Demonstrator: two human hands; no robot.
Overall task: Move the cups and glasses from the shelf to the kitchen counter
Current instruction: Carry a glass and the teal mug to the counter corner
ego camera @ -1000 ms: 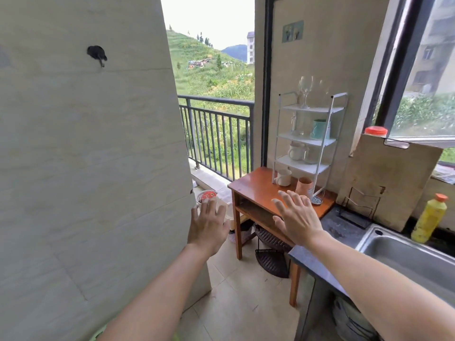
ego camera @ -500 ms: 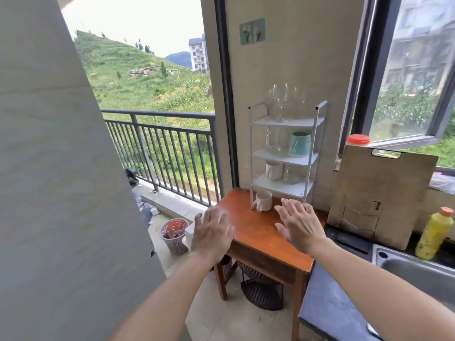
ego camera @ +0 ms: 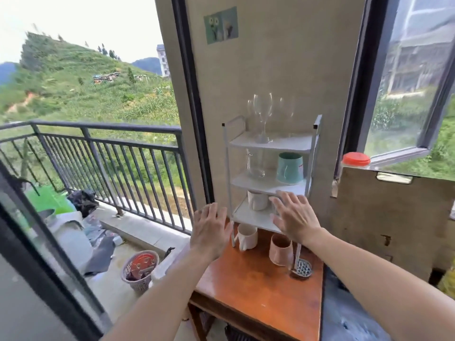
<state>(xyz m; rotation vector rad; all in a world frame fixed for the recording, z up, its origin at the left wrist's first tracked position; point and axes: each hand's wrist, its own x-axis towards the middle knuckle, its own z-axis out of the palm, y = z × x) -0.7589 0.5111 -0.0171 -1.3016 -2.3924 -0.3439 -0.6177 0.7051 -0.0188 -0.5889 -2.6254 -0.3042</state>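
Beside the balcony door, your white three-tier wire shelf (ego camera: 270,143) on the wooden worktop (ego camera: 258,291) is fully stocked: clear wine glasses (ego camera: 263,114), teal cup (ego camera: 290,168), white mug (ego camera: 257,200). Both your left hand (ego camera: 210,232) and right hand (ego camera: 294,217) hover spread, holding nothing; by my reckoning, nothing's moved yet.

My right hand (ego camera: 294,219) covers the bottom tier's right side of the white shelf (ego camera: 270,143); a white mug (ego camera: 257,200) peeks out at ten o'clock. The yellow bottle (ego camera: 448,279), at three o'clock, is cut off. Top-tier wine glasses (ego camera: 263,114) blur together.
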